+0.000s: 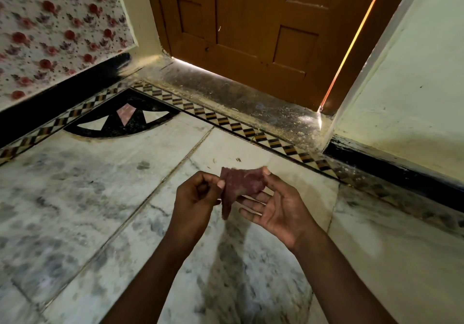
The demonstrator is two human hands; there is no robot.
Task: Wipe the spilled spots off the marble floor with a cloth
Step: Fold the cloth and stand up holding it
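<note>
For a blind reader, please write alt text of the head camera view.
Two bare hands hold a small reddish cloth above a grey-veined marble floor: the left hand pinches one edge, the right hand another corner. Behind are a brown wooden door and a patterned floor border.

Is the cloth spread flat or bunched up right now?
Partly spread: the small maroon cloth is stretched between left hand and right hand, one corner hanging.
</note>
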